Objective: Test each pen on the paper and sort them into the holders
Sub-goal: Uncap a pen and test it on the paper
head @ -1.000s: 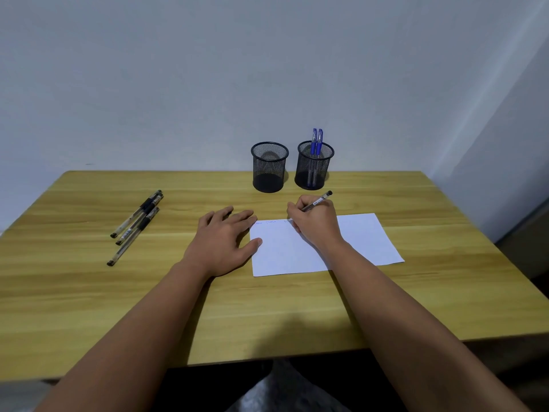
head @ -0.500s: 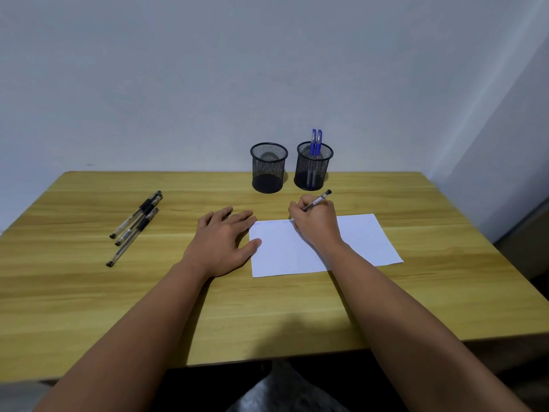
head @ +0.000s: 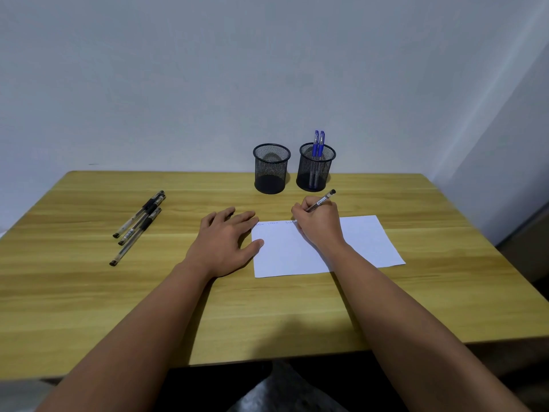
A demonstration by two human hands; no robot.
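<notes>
Right hand point(head: 319, 224): pinching pen point(head: 322, 200), tip on paper point(head: 312, 251) near its far edge. Left hand point(head: 222, 239): spread flat, thumb on paper's left edge. Holders point(head: 271, 169): tabletop's far edge.

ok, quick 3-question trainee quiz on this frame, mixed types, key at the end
1. True or false: both mesh holders contain pens.
2. How many black pens lie loose on the table?
3. The right hand is: A) empty B) writing on the paper with a pen C) reaching into a holder.

Key:
1. False: the left holder looks empty; the right holder has two blue pens.
2. Three.
3. B; the left hand lies flat at the paper's edge.
</notes>
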